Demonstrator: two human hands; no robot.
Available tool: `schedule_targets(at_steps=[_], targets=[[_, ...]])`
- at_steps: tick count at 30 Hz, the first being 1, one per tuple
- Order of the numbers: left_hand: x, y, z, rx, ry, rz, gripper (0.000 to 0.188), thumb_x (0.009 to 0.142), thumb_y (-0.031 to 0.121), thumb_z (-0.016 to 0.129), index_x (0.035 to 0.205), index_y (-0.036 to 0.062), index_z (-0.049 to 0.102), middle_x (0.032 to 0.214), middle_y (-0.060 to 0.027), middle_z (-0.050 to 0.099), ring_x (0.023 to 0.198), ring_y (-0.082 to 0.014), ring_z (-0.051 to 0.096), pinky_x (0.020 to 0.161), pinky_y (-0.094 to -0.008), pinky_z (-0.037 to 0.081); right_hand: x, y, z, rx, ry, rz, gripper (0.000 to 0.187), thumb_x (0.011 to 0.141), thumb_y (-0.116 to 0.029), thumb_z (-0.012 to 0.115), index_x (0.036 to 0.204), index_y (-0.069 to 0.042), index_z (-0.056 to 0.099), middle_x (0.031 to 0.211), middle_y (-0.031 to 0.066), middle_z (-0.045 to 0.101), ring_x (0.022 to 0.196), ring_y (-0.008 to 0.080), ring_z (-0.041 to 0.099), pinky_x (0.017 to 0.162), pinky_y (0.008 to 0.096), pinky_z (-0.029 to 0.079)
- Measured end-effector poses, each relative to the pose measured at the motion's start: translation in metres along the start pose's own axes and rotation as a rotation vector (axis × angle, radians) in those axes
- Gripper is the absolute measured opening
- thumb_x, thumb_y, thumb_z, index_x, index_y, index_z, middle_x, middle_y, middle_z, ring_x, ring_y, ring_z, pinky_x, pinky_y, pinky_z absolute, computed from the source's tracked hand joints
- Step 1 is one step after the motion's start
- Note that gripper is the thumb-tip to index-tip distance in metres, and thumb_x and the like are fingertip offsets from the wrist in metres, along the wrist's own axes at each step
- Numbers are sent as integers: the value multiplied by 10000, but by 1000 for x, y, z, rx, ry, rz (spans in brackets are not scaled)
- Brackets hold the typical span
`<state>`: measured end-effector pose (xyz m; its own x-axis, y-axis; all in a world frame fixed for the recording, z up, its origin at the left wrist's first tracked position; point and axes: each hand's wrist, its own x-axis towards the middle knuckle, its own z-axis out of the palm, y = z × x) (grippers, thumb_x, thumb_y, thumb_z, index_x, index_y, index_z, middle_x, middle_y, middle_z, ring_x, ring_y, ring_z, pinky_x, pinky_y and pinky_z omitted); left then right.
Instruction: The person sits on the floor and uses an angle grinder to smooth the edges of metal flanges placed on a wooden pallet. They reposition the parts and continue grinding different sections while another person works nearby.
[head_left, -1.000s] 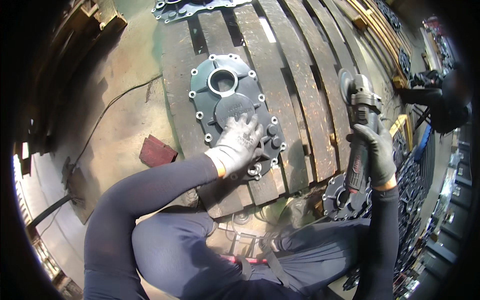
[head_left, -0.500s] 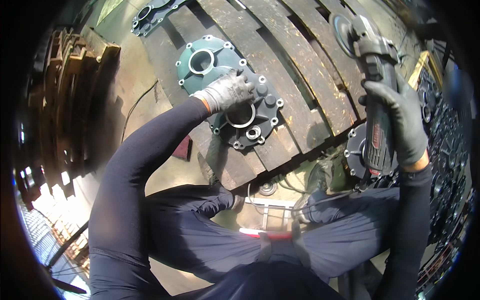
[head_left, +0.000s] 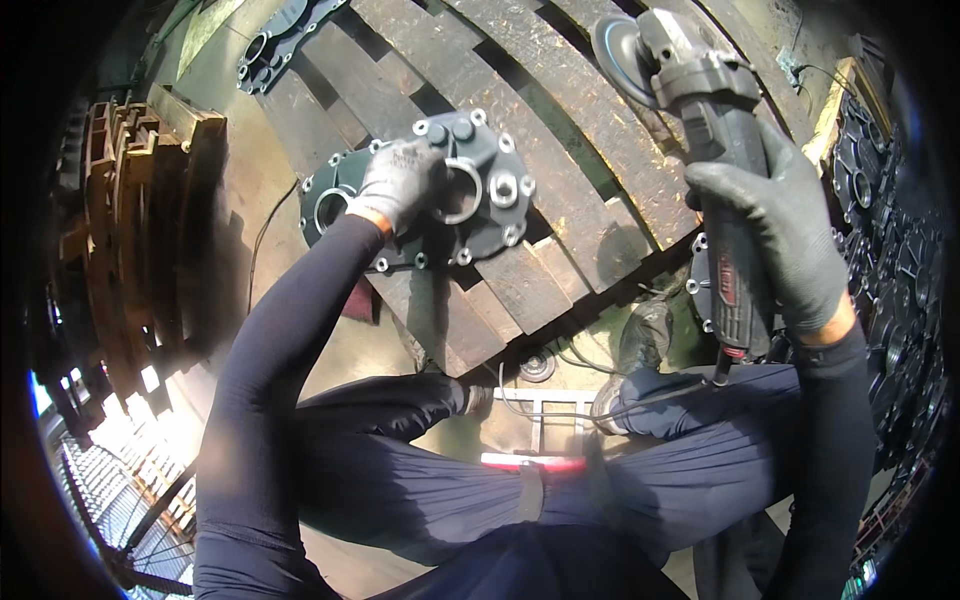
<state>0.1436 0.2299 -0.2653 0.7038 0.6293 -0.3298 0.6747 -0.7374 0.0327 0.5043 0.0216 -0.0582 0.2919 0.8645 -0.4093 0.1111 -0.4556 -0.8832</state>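
A dark metal gear housing cover [head_left: 492, 160], with two large round openings and bolt lugs around its rim, lies on the wooden pallet [head_left: 540, 95] in front of me. My gloved left hand [head_left: 400, 182] is closed on its raised middle between the openings. My gloved right hand [head_left: 790, 225] is wrapped round the body of an angle grinder [head_left: 728, 130], held up to the right of the cover. The grinder's disc [head_left: 622, 62] points away from me, apart from the cover. Its cord hangs down toward my legs.
Another housing cover [head_left: 275, 45] lies at the pallet's far left. Many dark castings [head_left: 895, 270] are heaped at the right. Wooden pallets [head_left: 150, 240] are stacked at the left. On the floor between my feet is a small round disc [head_left: 537, 364].
My left hand has turned the cover on the pallet, so its long side now runs more left to right. The grinder has shifted slightly left and its head appears larger.
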Motion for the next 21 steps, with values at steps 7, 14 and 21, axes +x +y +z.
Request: schedule_targets(at_steps=[7, 14, 21], targets=[[23, 17, -25, -76, -98, -232, 389, 1073, 480, 676, 1143, 139, 849, 1179, -179, 820, 1157, -397, 782, 970, -536, 617, -5, 58, 29, -56, -29, 88, 619, 878, -140, 902, 1416, 15, 641, 1261, 114, 759, 1114, 169, 733, 1039, 353, 602], [10, -7, -16, -126, 40, -55, 401, 1100, 461, 651, 1204, 102, 799, 1171, -194, 785, 1167, -418, 742, 984, -543, 588, -41, 119, 69, -150, -21, 116, 661, 881, -13, 868, 1488, 23, 610, 1337, 102, 758, 1183, 162, 720, 1061, 341, 583], [-7, -2, 9, -239, 223, -102, 407, 1093, 447, 651, 1151, 72, 796, 1274, -223, 708, 1210, -456, 662, 1046, -593, 516, -28, 130, 88, -322, -12, 87, 637, 865, -104, 887, 1443, 21, 650, 1286, 140, 788, 1136, 193, 743, 1019, 371, 595]])
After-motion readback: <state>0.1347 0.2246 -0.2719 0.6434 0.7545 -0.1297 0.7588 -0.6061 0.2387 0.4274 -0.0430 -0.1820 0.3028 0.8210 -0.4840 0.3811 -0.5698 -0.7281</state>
